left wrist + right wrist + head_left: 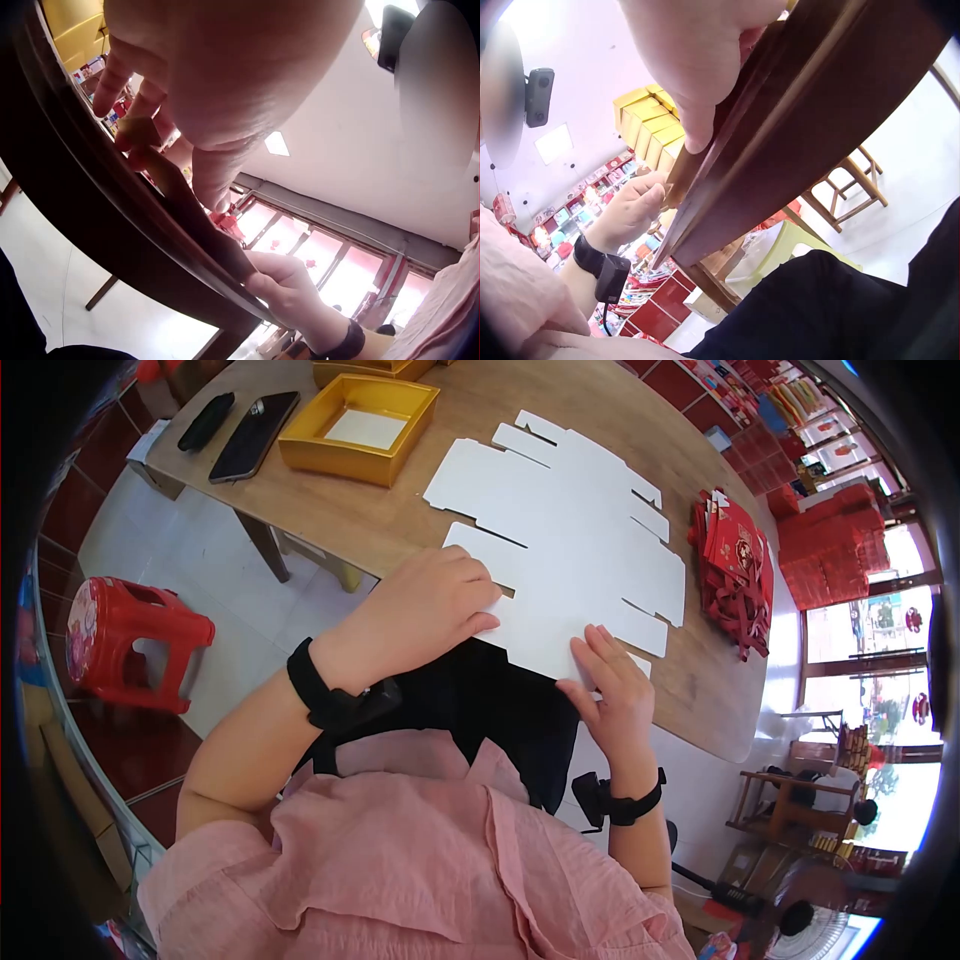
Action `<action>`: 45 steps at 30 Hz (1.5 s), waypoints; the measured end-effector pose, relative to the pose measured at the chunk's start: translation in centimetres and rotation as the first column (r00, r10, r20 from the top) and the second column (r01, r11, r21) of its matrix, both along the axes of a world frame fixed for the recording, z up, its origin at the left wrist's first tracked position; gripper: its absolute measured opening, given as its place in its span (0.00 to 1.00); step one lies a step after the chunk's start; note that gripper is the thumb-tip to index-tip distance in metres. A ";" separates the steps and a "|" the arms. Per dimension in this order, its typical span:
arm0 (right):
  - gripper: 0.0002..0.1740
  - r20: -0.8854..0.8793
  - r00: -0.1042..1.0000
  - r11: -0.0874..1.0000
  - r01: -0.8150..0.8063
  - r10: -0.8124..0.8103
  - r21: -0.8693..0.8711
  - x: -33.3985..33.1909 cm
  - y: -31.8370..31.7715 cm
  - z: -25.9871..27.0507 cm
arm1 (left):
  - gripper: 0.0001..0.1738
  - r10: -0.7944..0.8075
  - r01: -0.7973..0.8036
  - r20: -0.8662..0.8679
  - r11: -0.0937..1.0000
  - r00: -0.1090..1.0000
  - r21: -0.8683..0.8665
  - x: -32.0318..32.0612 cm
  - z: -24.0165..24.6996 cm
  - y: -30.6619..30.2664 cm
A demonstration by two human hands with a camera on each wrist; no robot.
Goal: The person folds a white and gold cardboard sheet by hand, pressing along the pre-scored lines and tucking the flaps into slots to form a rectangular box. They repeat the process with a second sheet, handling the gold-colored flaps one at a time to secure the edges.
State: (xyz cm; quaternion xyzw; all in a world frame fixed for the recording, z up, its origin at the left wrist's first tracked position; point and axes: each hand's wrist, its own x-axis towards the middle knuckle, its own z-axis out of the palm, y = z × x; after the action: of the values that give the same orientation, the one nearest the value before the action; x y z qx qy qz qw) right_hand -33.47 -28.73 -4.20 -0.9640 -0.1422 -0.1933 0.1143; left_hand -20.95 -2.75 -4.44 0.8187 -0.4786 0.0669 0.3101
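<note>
A flat, die-cut white cardboard box blank [570,540] lies on the wooden table, its slotted flaps spread to both sides. My left hand [425,605] is at its near left flap, fingers bent, and in the right wrist view the left hand [630,210] pinches a brown edge. At the near right part, my right hand [615,690] lays its fingers over the white face with the thumb at the near edge. In the left wrist view the right hand [289,289] grips the brown underside of a raised near strip [191,206]. The left fingertips are partly hidden.
Left of the blank on the table [680,690] stand a gold open box [400,445], a phone [255,435] and a dark case [206,422]. Red gift bags [735,560] lie at the right edge. A red stool [140,640] is on the floor to the left.
</note>
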 end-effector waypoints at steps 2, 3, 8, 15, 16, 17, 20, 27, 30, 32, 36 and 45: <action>0.27 -0.011 1.000 1.000 0.004 -0.004 0.019 0.1 -0.2 -0.1 | 0.22 -0.001 0.001 -0.012 1.000 1.000 0.000 -0.1 0.2 0.1; 0.27 -0.016 1.000 0.999 0.014 -0.013 0.043 0.1 -0.2 -0.2 | 0.23 0.001 -0.001 -0.022 1.000 1.000 -0.030 -0.3 0.6 0.2; 0.29 -0.070 0.997 0.997 0.030 -0.025 0.070 0.0 0.2 0.4 | 0.25 0.015 -0.019 -0.068 0.998 0.998 -0.056 -0.1 0.1 0.1; 0.28 -0.091 0.994 0.993 0.063 -0.054 0.103 0.0 0.6 0.7 | 0.22 0.023 -0.041 -0.150 0.992 0.988 -0.119 -0.1 0.7 0.2; 0.28 -0.091 0.994 0.992 0.064 -0.055 0.104 0.0 0.6 0.8 | 0.21 0.029 -0.051 -0.163 0.990 0.986 -0.135 -0.1 0.7 0.2; 0.26 -0.099 0.994 0.992 0.065 -0.054 0.111 0.0 0.7 0.9 | 0.21 0.028 -0.050 -0.163 0.990 0.986 -0.133 0.0 0.7 0.2; 0.22 -0.090 0.995 0.992 0.055 -0.045 0.115 0.1 0.4 0.8 | 0.18 0.031 -0.056 -0.168 0.987 0.985 -0.148 0.1 0.6 0.3; 0.10 0.046 0.999 1.000 -0.004 0.005 -0.022 0.7 0.0 0.6 | 0.14 0.017 -0.053 -0.176 0.977 0.984 -0.205 0.4 0.1 0.1; 0.09 0.100 0.995 0.997 -0.025 0.032 -0.074 1.0 -0.2 0.6 | 0.14 0.023 -0.053 -0.168 0.983 0.986 -0.177 0.6 -0.1 0.1; 0.09 0.106 0.994 0.997 -0.022 0.030 -0.071 1.1 -0.3 0.6 | 0.13 0.030 -0.055 -0.167 0.988 0.985 -0.146 0.7 0.0 0.1; 0.10 0.054 0.998 0.999 0.038 -0.039 0.021 1.2 -0.5 0.9 | 0.09 0.028 -0.019 0.033 0.965 0.999 -0.260 0.9 -0.3 -0.4; 0.17 0.043 0.999 0.996 -0.031 0.027 0.082 1.4 -0.9 0.9 | 0.07 0.022 0.007 0.120 0.972 0.993 -0.236 1.2 -0.7 -0.1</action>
State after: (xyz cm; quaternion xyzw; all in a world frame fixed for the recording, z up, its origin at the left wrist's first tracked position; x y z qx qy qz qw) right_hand -32.11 -29.62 -3.27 -0.9521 -0.1504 -0.2174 0.1539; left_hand -19.77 -2.81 -5.17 0.7724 -0.4821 0.1742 0.3751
